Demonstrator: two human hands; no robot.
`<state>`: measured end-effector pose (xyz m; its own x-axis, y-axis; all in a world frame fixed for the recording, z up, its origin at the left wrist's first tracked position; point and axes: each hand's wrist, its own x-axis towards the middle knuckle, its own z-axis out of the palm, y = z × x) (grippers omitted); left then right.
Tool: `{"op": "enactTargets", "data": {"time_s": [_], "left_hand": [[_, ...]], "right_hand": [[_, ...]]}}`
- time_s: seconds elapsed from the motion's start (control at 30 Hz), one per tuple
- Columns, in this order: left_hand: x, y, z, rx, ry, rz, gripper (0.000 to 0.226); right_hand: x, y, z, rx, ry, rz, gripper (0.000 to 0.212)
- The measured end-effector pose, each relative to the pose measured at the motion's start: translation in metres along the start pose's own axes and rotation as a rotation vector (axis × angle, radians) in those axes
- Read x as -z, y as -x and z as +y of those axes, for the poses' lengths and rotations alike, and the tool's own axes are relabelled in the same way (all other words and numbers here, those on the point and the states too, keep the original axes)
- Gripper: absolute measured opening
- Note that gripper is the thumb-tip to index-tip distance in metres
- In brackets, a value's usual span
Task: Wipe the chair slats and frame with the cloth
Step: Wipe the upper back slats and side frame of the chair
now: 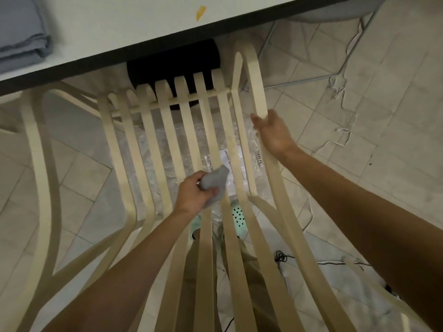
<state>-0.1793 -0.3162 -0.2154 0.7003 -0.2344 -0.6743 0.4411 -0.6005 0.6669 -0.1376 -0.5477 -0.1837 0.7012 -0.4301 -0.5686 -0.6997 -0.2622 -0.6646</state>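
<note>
A pale wooden chair frame with several long curved slats (167,130) stands in front of me, its far end near a table. My left hand (195,192) is shut on a bunched grey cloth (215,182) and presses it against a middle slat. My right hand (273,131) grips the right armrest rail (257,80) of the frame. A crossbar (182,101) joins the slats at the far end.
A white table (119,22) with a folded grey cloth (21,32) and a yellow scrap (201,12) stands beyond the chair. A black cylinder (172,63) sits under it. Clear plastic wrap (187,149) lies on the tiled floor. Cables (282,256) lie at right.
</note>
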Motion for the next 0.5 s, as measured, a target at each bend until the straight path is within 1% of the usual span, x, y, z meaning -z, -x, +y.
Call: {"op": "enactTargets", "data": {"time_s": [0.13, 0.17, 0.23, 0.27, 0.33, 0.4, 0.5], "left_hand": [[-0.026, 0.018, -0.028, -0.029, -0.173, -0.182, 0.027], [-0.033, 0.024, -0.034, -0.041, -0.227, -0.208, 0.025], [-0.042, 0.032, -0.041, -0.062, -0.294, -0.2, 0.017], [-0.046, 0.035, -0.041, -0.086, -0.33, -0.197, 0.014], [-0.052, 0.039, -0.038, -0.157, -0.443, -0.234, 0.017], [-0.052, 0.041, -0.033, -0.218, -0.552, -0.313, 0.018], [-0.043, 0.041, -0.018, -0.256, -0.65, -0.465, 0.017]], "right_hand": [[-0.015, 0.003, 0.012, 0.106, 0.038, 0.055, 0.034], [-0.016, 0.003, 0.013, 0.123, 0.058, 0.069, 0.033], [-0.017, 0.003, 0.014, 0.141, 0.102, 0.089, 0.032], [-0.017, 0.002, 0.014, 0.152, 0.128, 0.099, 0.032], [-0.018, 0.002, 0.016, 0.167, 0.161, 0.109, 0.032], [-0.018, 0.002, 0.018, 0.173, 0.157, 0.109, 0.032], [-0.017, 0.001, 0.018, 0.174, 0.149, 0.109, 0.031]]}}
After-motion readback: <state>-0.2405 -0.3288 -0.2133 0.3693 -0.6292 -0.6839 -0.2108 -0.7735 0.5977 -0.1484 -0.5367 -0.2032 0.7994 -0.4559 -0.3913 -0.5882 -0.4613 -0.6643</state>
